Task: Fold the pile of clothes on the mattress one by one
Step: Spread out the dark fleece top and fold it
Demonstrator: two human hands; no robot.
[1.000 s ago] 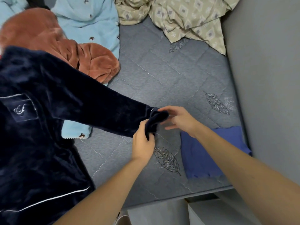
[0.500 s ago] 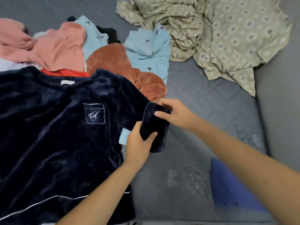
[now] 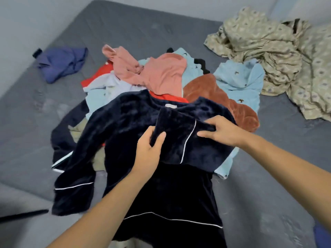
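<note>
Grey quilted mattress (image 3: 250, 176) fills the view, wall behind. On it, mid-frame, pile of clothes (image 3: 161, 77): pink top, red piece, pale blue items, rust velvet piece, all unfolded and overlapping. Patterned beige sheet (image 3: 279, 56) crumpled at far right, just beside the pile. Purple garment (image 3: 62, 63) lies apart at far left.

Navy velvet top (image 3: 161, 194) with white piping is spread front-up over the near side of the pile, hem toward the person. One sleeve (image 3: 180, 140) is folded across the chest; the other sleeve (image 3: 75, 185) hangs out to the left, not folded.

Left hand (image 3: 148, 151) pinches the cuff end of the folded sleeve, thumb on top, fingers curled under the fabric. Right hand (image 3: 218, 131) rests flat on the same sleeve near the shoulder, fingers spread, pressing it down.

Step, as judged: first sleeve fold on the navy top, one garment in hand, most of the pile untouched. Next move likely needs the cuff laid flat and smoothed, then the left sleeve brought across to match before the body is folded up. Velvet looks slippery; fold may slide if let go too soon.
</note>
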